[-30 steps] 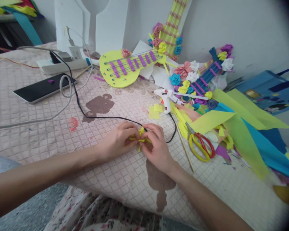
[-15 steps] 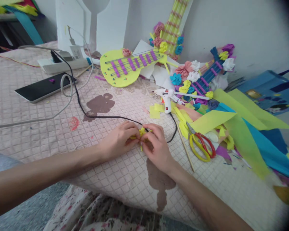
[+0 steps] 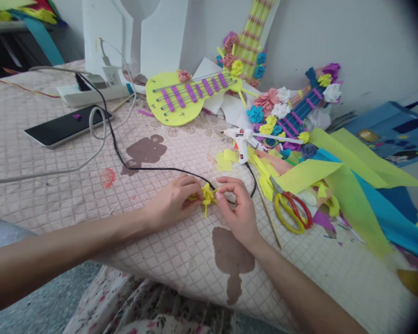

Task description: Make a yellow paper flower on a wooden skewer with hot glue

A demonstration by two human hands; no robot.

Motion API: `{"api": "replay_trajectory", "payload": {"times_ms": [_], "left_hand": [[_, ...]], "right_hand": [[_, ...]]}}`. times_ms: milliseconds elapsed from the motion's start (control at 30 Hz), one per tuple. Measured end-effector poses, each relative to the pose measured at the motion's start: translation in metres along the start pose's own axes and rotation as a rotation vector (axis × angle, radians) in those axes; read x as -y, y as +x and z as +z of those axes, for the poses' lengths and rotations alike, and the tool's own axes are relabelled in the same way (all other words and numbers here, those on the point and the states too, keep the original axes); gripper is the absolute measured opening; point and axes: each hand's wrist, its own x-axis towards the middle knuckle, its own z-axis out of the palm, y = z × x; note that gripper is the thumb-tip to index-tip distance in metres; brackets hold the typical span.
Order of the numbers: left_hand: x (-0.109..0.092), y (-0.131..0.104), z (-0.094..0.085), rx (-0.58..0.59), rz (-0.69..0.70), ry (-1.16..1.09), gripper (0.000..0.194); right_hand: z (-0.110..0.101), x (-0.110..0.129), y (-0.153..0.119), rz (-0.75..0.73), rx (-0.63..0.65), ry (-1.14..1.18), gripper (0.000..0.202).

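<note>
A small yellow crepe-paper flower point(image 3: 207, 195) with pointed petals is held low over the quilted cloth. My left hand point(image 3: 176, 202) grips its left side, fingers closed and partly covering it. On the other side my right hand point(image 3: 237, 208) pinches the tip of a petal between thumb and forefinger. Behind the hands passes the black cord point(image 3: 160, 169) of a white glue gun point(image 3: 243, 147), which lies farther back. Several yellow paper squares point(image 3: 224, 161) are beside the gun.
Scissors with yellow and red handles point(image 3: 290, 213) and a wooden stick point(image 3: 270, 213) lie right of my hands. Coloured paper sheets point(image 3: 306, 175) spread beyond. Paper guitars point(image 3: 176, 99) stand at the back. A dark phone-like slab point(image 3: 64, 127) and a power strip point(image 3: 90, 95) are left.
My right hand has drawn a little to the right, away from my left hand, so more of the yellow flower shows between them. My left hand has stayed in place.
</note>
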Motion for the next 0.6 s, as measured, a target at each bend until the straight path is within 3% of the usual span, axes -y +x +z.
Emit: {"api": "replay_trajectory", "payload": {"times_ms": [200, 367, 600], "left_hand": [[0.001, -0.001, 0.0, -0.008, 0.017, -0.012, 0.009], [0.001, -0.001, 0.0, -0.006, 0.009, -0.013, 0.009], [0.001, -0.001, 0.001, -0.03, 0.028, -0.013, 0.009]], "right_hand": [[-0.005, -0.005, -0.002, 0.108, -0.14, 0.16, 0.003], [-0.011, -0.002, -0.003, 0.175, -0.232, 0.157, 0.005], [-0.01, -0.002, -0.006, 0.143, -0.189, 0.116, 0.004]]}}
